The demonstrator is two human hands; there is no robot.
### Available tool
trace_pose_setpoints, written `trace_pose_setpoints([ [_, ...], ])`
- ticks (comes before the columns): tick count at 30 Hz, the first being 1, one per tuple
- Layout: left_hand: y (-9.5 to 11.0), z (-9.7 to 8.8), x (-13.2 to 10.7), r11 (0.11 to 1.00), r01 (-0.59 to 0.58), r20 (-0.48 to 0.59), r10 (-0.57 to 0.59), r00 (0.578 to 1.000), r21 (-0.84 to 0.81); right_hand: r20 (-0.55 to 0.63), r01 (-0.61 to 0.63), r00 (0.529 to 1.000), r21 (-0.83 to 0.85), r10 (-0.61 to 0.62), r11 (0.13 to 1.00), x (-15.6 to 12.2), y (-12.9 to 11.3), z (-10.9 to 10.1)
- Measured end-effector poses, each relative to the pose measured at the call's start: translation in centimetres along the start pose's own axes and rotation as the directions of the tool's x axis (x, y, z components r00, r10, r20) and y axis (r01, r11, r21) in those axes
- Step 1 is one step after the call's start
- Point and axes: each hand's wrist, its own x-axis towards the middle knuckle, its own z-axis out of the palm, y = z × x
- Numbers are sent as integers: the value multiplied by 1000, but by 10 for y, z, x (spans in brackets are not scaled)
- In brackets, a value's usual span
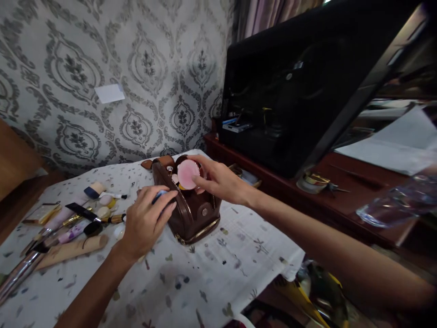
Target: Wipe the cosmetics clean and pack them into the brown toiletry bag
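Observation:
A brown leather zip bag (201, 214) sits on the patterned cloth with its top unzipped. Over its mouth, my right hand (220, 180) grips a round pink jar (188, 174), thumb on the flat face and fingers behind. Inside the bag, small cosmetic items show beside the jar, partly covered by it. My left hand (146, 218) is at the bag's left edge, its fingers curled around a small blue item (159, 196); most of that item is hidden, so its kind cannot be made out.
Makeup brushes, a beige tube (73, 251) and several other cosmetics lie left on the patterned cloth (201, 278). A large black screen (273, 105) stands on the dark red desk (355, 196) to the right. Behind is a patterned wall (146, 59).

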Motion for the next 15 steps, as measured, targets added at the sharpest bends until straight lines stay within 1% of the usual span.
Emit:
trace_pose_setpoints([
  [1, 0, 5, -1, 1000, -19, 17, 18, 1000, 24, 16, -8, 1000, -144, 11, 990, 3, 0, -5],
  [3, 2, 13, -5, 997, -51, 40, 48, 998, 66, 72, -5, 997, -358, 33, 934, 10, -1, -8],
  [6, 3, 20, -13, 994, -62, 50, 57, 997, 94, 153, 14, 984, -558, 86, 830, 21, 0, -3],
  [8, 3, 22, -17, 994, -58, 40, 54, 998, 93, 205, 37, 971, -635, 122, 772, 31, 3, 5],
  [10, 3, 22, -20, 995, -58, 24, 56, 998, 85, 262, 70, 953, -677, 151, 733, 40, 9, 13],
  [12, 2, 21, -21, 995, -58, 7, 58, 998, 80, 300, 90, 938, -695, 175, 713, 49, 15, 19],
  [15, 2, 20, -21, 994, -64, -4, 64, 998, 86, 298, 69, 933, -697, 201, 713, 62, 28, 27],
])
